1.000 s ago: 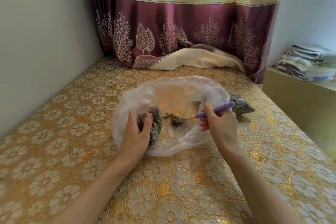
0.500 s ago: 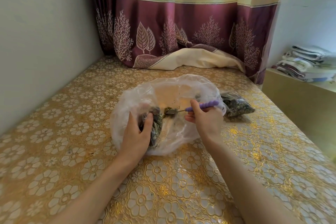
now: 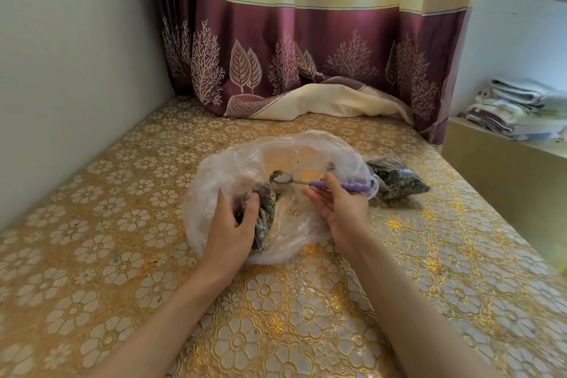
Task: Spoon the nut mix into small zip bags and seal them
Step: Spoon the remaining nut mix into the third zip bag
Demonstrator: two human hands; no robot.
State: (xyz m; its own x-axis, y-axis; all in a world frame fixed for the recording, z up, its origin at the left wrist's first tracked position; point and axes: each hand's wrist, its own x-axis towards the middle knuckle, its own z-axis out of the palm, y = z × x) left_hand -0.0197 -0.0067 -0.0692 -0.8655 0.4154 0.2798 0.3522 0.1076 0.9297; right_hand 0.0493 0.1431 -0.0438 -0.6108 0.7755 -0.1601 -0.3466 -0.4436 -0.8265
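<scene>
Left hand (image 3: 228, 225): fingers curled round small zip bag (image 3: 264, 218), inside large clear bag (image 3: 233, 169), table centre. Right hand (image 3: 339, 209): fingers pinched spoon (image 3: 310, 182), bowl over zip bag mouth. Filled bag (image 3: 395, 179) lay at 2 o'clock.

Left hand's fingers (image 3: 242, 209) hidden behind the small zip bag (image 3: 266, 218); folded cloths (image 3: 518, 110) cut by right edge.

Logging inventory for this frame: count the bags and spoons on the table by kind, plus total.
Small zip bags with mix: 2, one in the left hand at, one filled at
Large clear plastic bag: 1
Spoon, purple handle, in the right hand: 1
Total: 4
</scene>
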